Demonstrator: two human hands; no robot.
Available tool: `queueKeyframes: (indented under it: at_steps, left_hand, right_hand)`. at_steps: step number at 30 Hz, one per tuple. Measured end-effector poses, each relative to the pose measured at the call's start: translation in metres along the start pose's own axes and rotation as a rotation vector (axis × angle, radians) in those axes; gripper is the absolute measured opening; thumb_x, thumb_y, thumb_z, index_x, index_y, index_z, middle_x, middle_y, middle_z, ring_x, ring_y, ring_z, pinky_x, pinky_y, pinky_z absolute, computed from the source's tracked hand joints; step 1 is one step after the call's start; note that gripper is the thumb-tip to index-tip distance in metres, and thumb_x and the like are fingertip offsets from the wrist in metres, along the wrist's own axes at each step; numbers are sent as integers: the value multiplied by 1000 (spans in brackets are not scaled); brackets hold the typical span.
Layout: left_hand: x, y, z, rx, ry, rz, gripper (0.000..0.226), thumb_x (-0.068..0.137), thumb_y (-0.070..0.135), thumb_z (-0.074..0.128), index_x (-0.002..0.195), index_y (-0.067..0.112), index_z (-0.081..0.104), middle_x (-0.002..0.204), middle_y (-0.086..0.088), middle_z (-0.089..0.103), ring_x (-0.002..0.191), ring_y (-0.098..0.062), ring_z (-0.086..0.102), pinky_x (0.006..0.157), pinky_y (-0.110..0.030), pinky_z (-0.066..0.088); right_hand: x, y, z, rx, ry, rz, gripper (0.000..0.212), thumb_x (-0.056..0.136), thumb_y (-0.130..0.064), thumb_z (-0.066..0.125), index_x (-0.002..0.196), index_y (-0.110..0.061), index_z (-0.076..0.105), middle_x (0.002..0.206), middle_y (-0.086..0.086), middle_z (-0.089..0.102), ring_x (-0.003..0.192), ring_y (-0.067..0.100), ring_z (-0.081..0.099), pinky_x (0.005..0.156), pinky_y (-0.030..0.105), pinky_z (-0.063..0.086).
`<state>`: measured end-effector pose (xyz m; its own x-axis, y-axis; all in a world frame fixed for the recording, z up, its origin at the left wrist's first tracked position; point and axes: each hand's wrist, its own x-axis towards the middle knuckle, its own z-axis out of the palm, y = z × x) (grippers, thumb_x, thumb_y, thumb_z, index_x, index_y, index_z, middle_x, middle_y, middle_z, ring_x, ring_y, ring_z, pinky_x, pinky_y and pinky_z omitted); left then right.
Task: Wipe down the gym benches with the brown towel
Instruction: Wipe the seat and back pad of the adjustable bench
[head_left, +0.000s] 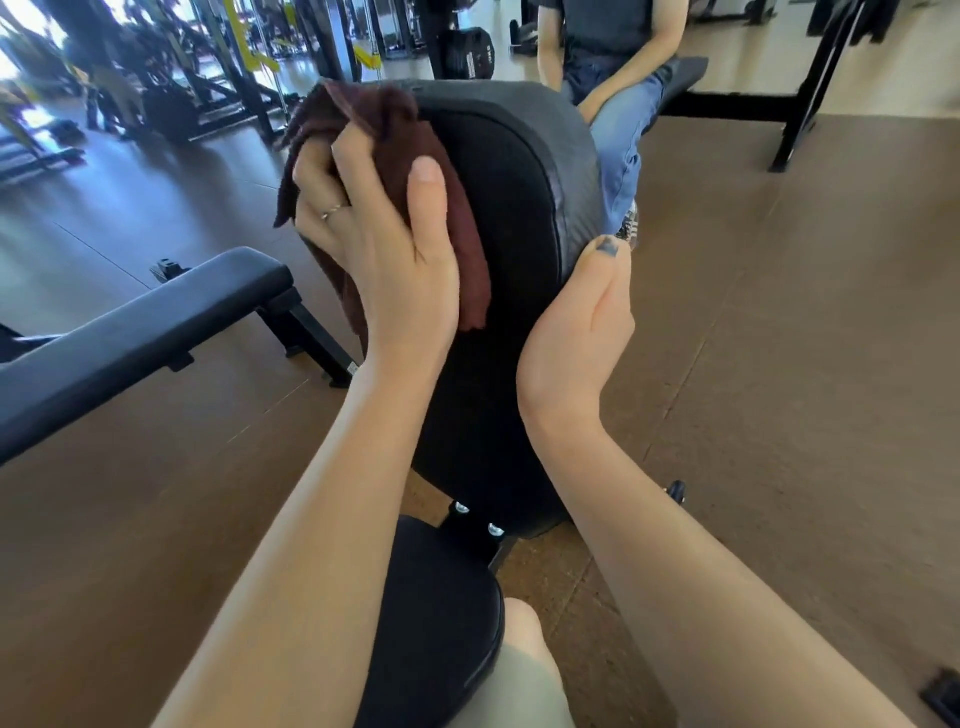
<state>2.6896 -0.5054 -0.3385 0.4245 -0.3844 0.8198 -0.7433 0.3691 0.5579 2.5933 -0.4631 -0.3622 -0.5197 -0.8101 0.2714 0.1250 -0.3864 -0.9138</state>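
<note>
two hands: left hand (374, 244) grips brown towel (395, 130) on backrest (514, 182), right hand (576, 332) clasps backrest.

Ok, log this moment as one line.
step: backrest wipe | left hand: grips brown towel against upper backrest | right hand: holds backrest's right edge

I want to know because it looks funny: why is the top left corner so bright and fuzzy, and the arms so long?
Head view: bright light washes out the top-left corner, and the far machines there are blurry; the wide-angle lens stretches the forearms and curves the flat bench; the left hand and brown towel on the backrest look sharp.
</note>
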Motion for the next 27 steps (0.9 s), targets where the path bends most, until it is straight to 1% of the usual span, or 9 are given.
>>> queueKeyframes:
  at_steps: [3, 6, 9, 13, 17, 19, 21, 24, 27]
  left_hand:
    - [-15, 7, -6, -12, -145, 357, 32, 108, 42, 37, 132, 23, 44, 147, -3, 36, 139, -28, 31, 119, -54, 26]
    - [-8, 13, -6, 24, -291, 705, 39, 107, 47, 31, 137, 25, 46, 152, -12, 42, 143, -39, 32, 117, -61, 27]
    - [10, 13, -4, 79, -281, 774, 44, 105, 50, 30, 135, 26, 50, 144, -14, 56, 135, -42, 47, 109, -60, 35]
    - [31, 10, 0, 100, -211, 641, 49, 107, 51, 25, 127, 22, 59, 127, -10, 65, 124, -31, 57, 106, -49, 41]
    - [46, -11, -1, 23, -124, 208, 41, 105, 44, 34, 128, 20, 58, 125, -1, 59, 122, -19, 54, 106, -46, 45]
    - [50, -22, -2, -119, -124, -30, 30, 102, 48, 31, 125, 40, 49, 134, -1, 57, 129, -21, 52, 109, -46, 43]
    - [46, -14, -4, -160, -114, -81, 20, 102, 46, 33, 120, 48, 43, 136, -5, 57, 131, -22, 50, 111, -47, 42]
    - [21, 4, -1, -23, -153, 346, 37, 108, 37, 39, 126, 16, 63, 132, -14, 62, 130, -34, 53, 110, -59, 37]
    - [14, 15, 8, 53, -187, 705, 43, 106, 39, 36, 123, 14, 67, 128, -10, 67, 128, -34, 57, 108, -65, 36]
  right_hand:
    - [0, 0, -1, -12, 4, 13, 31, 103, -34, 27, 78, -27, 44, 63, -19, 46, 59, -2, 43, 62, 21, 36]
    - [1, 1, -2, -12, -1, 10, 36, 103, -35, 28, 84, -13, 50, 69, -13, 48, 62, 1, 43, 67, 31, 40]
    - [3, 2, -2, -2, -7, 12, 34, 104, -34, 28, 84, -15, 48, 68, -16, 45, 64, 2, 41, 69, 37, 40]
    - [3, 4, 0, 13, -10, 2, 32, 106, -29, 28, 78, -21, 40, 64, -21, 42, 61, 1, 35, 67, 32, 35]
    - [2, 4, -2, 34, -26, 14, 31, 107, -28, 27, 78, -27, 39, 62, -24, 45, 58, -3, 38, 62, 18, 35]
    - [2, 2, -1, 29, -20, 16, 32, 108, -28, 27, 82, -32, 44, 66, -17, 49, 61, -8, 44, 63, 12, 38]
    - [1, 2, 0, 9, -11, 17, 32, 108, -30, 27, 82, -36, 43, 67, -18, 51, 63, -11, 47, 65, 9, 39]
    - [1, 2, 2, -26, 3, -3, 30, 105, -32, 26, 79, -26, 41, 64, -26, 46, 60, -4, 41, 64, 21, 36]
    - [2, 3, 0, -30, 6, -6, 31, 105, -30, 27, 76, -25, 36, 62, -22, 42, 59, 1, 36, 64, 31, 33]
